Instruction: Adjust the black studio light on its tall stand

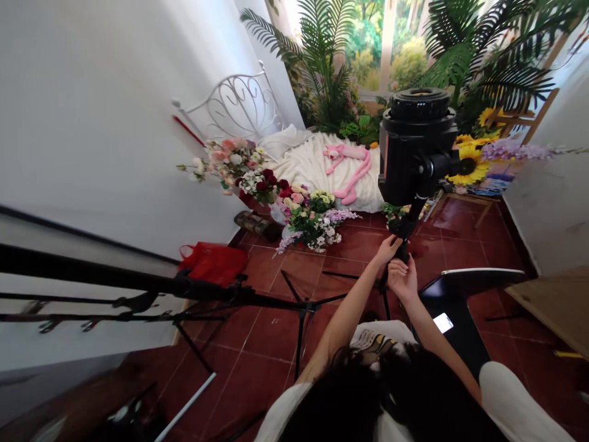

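A black studio light [416, 147] sits upright on top of a black light stand [413, 215] in front of me. My left hand [388, 249] is wrapped round the stand's pole just below the light. Close beside and slightly lower, my right hand [403, 277] has its fingers curled at the same pole, by a dark knob or collar that it partly hides. Both hands nearly touch. The stand's lower part is largely covered by my hands and arms.
A second black stand [267, 301] reaches across from the left, its legs spread on the red tiles. Flower bunches [313, 215] and a bed with a pink plush toy [350, 153] lie ahead. A phone [443, 323] rests on a black surface at right. A red bag [214, 263] stands by the wall.
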A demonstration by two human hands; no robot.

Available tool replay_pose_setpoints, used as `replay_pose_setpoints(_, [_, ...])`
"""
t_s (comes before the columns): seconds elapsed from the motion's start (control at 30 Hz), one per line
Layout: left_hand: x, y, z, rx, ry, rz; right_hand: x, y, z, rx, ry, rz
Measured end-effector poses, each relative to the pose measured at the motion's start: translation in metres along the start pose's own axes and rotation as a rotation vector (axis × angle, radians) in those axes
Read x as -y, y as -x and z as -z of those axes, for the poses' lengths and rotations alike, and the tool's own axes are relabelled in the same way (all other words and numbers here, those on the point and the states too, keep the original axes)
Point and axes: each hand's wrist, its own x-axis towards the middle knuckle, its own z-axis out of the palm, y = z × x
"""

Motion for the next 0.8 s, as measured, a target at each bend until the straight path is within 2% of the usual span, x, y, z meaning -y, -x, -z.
replay_pose_setpoints(0.2, [0.000,0.003,0.004,0.096,0.137,0.044,-0.007,-0.012,0.007,0.307,-0.239,-0.051])
replay_pose_setpoints(0.33, [0.004,0.001,0.004,0.045,0.123,0.019,-0.010,-0.019,0.008,0.454,-0.476,-0.188])
replay_pose_setpoints(0.47, [0.008,-0.002,0.003,0.007,0.061,0.004,-0.011,-0.022,0.007,0.433,-0.756,-0.276])
replay_pose_setpoints(0.63, [0.009,-0.004,0.003,0.001,0.038,-0.009,-0.012,-0.021,0.003,0.377,-0.966,-0.335])
replay_pose_setpoints(0.8, [0.008,-0.004,0.004,0.017,0.063,0.003,-0.014,-0.020,0.001,0.307,-1.010,-0.256])
